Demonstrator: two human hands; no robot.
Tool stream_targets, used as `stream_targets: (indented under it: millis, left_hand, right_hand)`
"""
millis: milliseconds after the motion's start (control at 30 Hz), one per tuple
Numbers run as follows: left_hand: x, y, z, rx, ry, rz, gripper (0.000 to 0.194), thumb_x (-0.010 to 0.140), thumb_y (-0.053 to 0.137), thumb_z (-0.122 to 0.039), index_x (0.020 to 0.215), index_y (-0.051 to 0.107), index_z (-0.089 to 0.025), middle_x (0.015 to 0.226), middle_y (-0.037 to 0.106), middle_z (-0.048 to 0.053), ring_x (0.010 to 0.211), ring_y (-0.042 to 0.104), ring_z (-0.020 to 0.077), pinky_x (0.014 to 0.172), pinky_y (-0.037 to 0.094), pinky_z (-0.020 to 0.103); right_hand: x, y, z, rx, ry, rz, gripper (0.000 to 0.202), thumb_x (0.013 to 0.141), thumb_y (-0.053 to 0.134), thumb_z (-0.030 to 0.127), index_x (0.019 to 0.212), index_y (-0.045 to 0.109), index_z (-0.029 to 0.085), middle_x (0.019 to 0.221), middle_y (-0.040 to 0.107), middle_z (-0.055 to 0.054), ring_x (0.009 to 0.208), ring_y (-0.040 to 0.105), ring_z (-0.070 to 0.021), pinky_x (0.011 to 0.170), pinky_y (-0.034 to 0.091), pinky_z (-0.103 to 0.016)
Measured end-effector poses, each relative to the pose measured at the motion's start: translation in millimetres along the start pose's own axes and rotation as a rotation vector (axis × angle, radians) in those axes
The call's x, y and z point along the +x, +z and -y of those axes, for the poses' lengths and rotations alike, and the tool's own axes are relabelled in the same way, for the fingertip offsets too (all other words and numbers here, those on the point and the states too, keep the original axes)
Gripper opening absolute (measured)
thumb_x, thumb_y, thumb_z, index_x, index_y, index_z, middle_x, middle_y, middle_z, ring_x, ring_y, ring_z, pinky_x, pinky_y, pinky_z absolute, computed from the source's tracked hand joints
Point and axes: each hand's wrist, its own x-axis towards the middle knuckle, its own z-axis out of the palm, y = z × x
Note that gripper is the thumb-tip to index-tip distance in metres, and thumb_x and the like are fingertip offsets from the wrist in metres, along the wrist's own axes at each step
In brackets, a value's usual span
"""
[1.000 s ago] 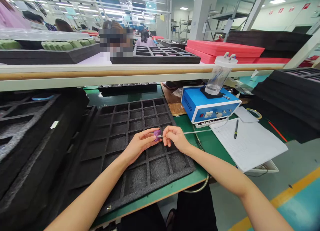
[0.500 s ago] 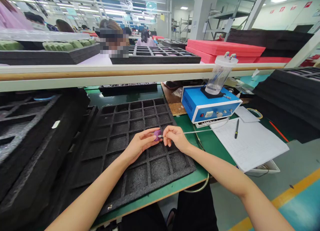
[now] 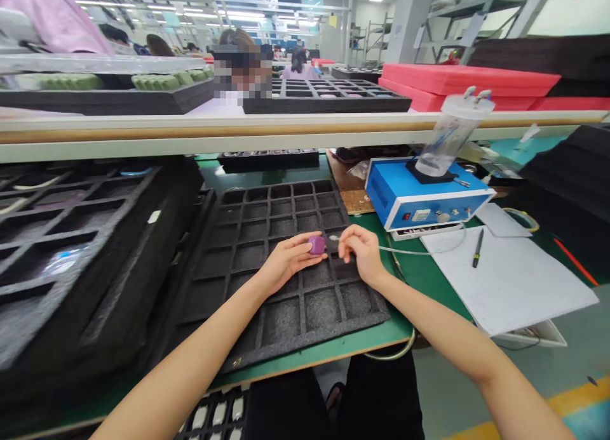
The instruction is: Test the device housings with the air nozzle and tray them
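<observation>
Between the thumb and fingers of my left hand (image 3: 290,259) is a small purple piece with rounded corners (image 3: 317,245); its exact kind I cannot make out. Just to its right, my right hand (image 3: 359,253) has its fingers curled around a thin clear tube (image 3: 405,252). The tube's pale tip (image 3: 334,238) points toward the purple piece, with a gap between them. Both hands are above a black foam tray (image 3: 281,313) divided into square compartments. From my right hand the tube runs to a blue machine (image 3: 429,202) with a white-edged front panel.
A clear cylinder (image 3: 450,141) stands on the machine. Paper sheets (image 3: 515,281) and a black pen (image 3: 478,248) lie at the right. Stacked foam trays (image 3: 143,262) rise at the left. A shelf rail (image 3: 286,127) crosses behind, with red foam blocks (image 3: 476,81) on it.
The tube tip, earlier against the purple piece, is now apart from it. My right hand has drawn away to the right, and the purple piece shows a different side. The camera view has shifted.
</observation>
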Motion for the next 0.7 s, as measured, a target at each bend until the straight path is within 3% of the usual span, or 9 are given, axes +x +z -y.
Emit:
stream_targets:
  millis: [200,333,433,533,633,700]
  left_hand:
    - [1,1.2,-12,-0.174,-0.050,-0.016,0.040,0.080,0.055,-0.028,0.117,0.058,-0.012,0.096,0.069,0.013,0.074,0.066,0.0173,0.067,0.051,0.026]
    - [-22,25.2,-46,-0.240,-0.110,-0.010,0.036,0.081,0.055,-0.028,0.111,0.060,-0.010,0.088,0.068,0.013,0.065,0.062,0.0126,0.059,0.048,0.021]
    - [-49,51.2,-86,-0.073,-0.124,-0.001,0.032,0.079,0.061,-0.024,0.108,0.060,-0.010,0.087,0.067,0.011,0.062,0.058,0.0093,0.057,0.046,0.018]
    - [-62,73.1,-126,0.190,-0.018,-0.112,0.020,0.079,0.063,-0.025,0.094,0.059,-0.012,0.085,0.066,0.007,0.059,0.055,0.0058,0.054,0.043,0.016]
    - [-48,82.7,-164,0.524,0.144,-0.262,0.023,0.075,0.067,-0.030,0.087,0.053,-0.015,0.079,0.067,0.004,0.063,0.060,0.0097,0.057,0.047,0.019]
    - [-25,82.6,-190,0.732,0.196,-0.263,0.029,0.070,0.070,-0.033,0.086,0.052,-0.017,0.078,0.068,0.004,0.070,0.065,0.0160,0.063,0.051,0.026]
  right_hand:
    - [3,-3,-3,0.008,0.037,-0.031,0.006,0.067,0.050,0.017,0.062,0.053,0.016,0.044,0.055,0.004,0.033,0.041,-0.0056,0.037,0.030,-0.017]
    - [4,-2,-4,-0.002,0.111,-0.022,0.008,0.065,0.048,0.021,0.063,0.053,0.016,0.043,0.055,0.004,0.033,0.041,-0.0060,0.036,0.030,-0.017]
    - [6,1,-7,-0.014,0.183,0.016,0.009,0.064,0.046,0.022,0.063,0.053,0.016,0.042,0.055,0.003,0.032,0.040,-0.0060,0.036,0.029,-0.017]
    - [8,3,-13,-0.030,0.219,0.067,0.011,0.062,0.044,0.023,0.063,0.052,0.016,0.041,0.054,0.003,0.031,0.039,-0.0056,0.035,0.027,-0.017]
    - [9,5,-18,-0.049,0.238,0.103,0.012,0.063,0.042,0.025,0.063,0.051,0.016,0.041,0.054,0.003,0.031,0.038,-0.0055,0.035,0.026,-0.017]
    - [10,6,-20,-0.060,0.253,0.110,0.013,0.064,0.041,0.025,0.064,0.050,0.016,0.040,0.053,0.004,0.030,0.037,-0.0055,0.035,0.025,-0.017]
